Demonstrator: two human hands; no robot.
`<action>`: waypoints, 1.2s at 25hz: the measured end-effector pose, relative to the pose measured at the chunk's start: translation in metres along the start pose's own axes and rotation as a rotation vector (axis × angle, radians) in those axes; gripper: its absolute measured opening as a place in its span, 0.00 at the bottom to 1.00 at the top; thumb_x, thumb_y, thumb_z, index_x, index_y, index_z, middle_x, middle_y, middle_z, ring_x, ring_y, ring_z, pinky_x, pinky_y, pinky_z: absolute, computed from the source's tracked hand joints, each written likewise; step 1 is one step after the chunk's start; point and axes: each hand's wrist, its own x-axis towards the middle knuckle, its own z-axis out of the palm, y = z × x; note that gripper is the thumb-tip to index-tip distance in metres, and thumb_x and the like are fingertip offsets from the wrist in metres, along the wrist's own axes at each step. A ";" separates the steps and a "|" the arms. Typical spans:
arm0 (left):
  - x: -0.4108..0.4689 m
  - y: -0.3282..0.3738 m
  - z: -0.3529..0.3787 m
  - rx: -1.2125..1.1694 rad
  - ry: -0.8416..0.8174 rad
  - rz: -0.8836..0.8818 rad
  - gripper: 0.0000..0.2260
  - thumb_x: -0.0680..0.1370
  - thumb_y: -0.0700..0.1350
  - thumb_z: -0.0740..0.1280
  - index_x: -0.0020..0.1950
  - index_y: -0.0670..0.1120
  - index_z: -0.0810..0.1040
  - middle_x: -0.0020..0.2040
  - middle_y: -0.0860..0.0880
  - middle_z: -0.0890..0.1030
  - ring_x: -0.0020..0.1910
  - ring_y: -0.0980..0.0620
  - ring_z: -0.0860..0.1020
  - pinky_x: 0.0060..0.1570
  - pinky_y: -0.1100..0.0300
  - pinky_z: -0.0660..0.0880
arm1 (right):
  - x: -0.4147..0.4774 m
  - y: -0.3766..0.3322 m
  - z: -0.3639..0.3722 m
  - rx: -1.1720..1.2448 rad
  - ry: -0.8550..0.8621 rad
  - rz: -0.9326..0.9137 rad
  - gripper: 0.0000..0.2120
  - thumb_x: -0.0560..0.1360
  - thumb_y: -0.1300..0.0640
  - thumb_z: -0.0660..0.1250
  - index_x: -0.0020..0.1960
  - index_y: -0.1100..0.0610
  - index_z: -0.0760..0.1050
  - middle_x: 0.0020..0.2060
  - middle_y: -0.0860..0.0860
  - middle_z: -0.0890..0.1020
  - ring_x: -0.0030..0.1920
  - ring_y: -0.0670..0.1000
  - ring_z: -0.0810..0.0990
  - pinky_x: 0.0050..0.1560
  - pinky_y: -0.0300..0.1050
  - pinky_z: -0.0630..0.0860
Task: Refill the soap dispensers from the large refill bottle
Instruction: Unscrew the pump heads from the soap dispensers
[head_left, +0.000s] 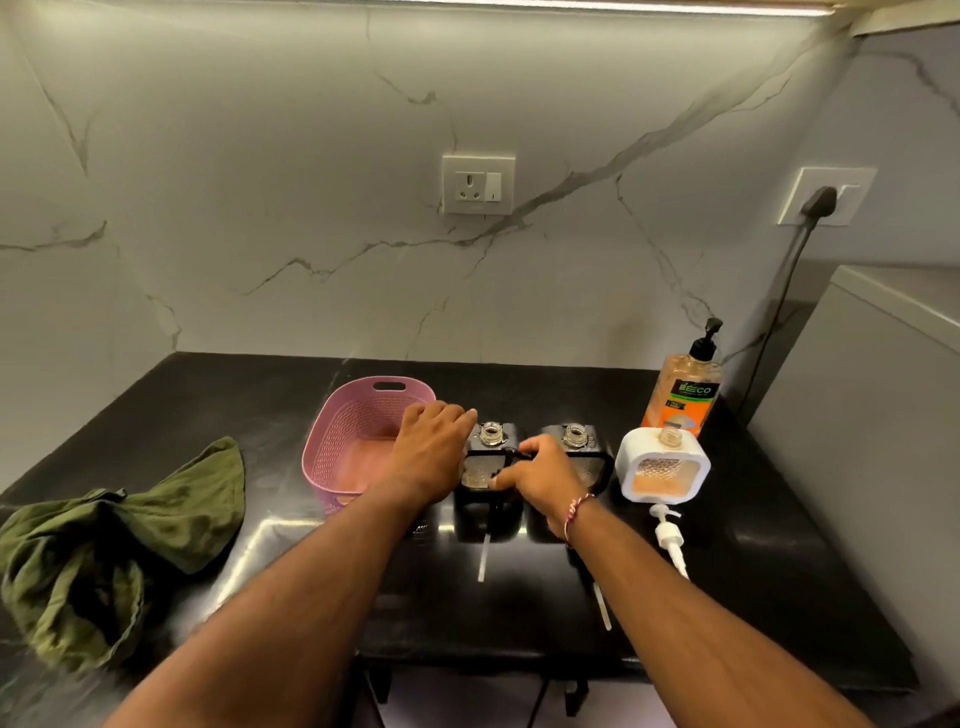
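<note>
Leftmost dispenser (488, 442) against left hand (431, 447)

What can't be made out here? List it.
Head view only.
What the dark part in the right hand is: fingers hide most.
Soap level in the left dispenser: hands cover its window.
How the left hand grips: fingertips out of sight.
Fine print on the bottle: too small.

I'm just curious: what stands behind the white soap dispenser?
An orange Beco soap bottle with a black pump stands behind the white soap dispenser. Its bottom edge is partly hidden by the dispenser.
</note>
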 end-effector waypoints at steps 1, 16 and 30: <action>-0.007 0.000 -0.001 0.022 0.070 0.014 0.25 0.76 0.45 0.66 0.72 0.48 0.68 0.65 0.50 0.75 0.65 0.48 0.70 0.66 0.51 0.60 | 0.002 0.011 0.006 -0.029 0.001 0.047 0.29 0.62 0.64 0.77 0.57 0.54 0.67 0.50 0.54 0.76 0.51 0.53 0.77 0.51 0.49 0.78; -0.014 0.031 0.008 -0.048 0.371 0.164 0.17 0.68 0.43 0.68 0.57 0.46 0.81 0.53 0.49 0.82 0.53 0.47 0.78 0.56 0.53 0.66 | 0.022 0.050 0.025 -0.424 0.176 0.077 0.27 0.63 0.43 0.73 0.55 0.58 0.73 0.52 0.56 0.81 0.52 0.58 0.80 0.43 0.44 0.72; 0.135 0.181 -0.009 -0.302 0.262 0.156 0.18 0.76 0.52 0.64 0.65 0.49 0.74 0.58 0.50 0.78 0.58 0.49 0.75 0.59 0.56 0.67 | 0.064 0.006 -0.209 -0.119 0.757 -0.522 0.04 0.74 0.57 0.67 0.48 0.56 0.74 0.41 0.52 0.79 0.40 0.50 0.77 0.36 0.35 0.70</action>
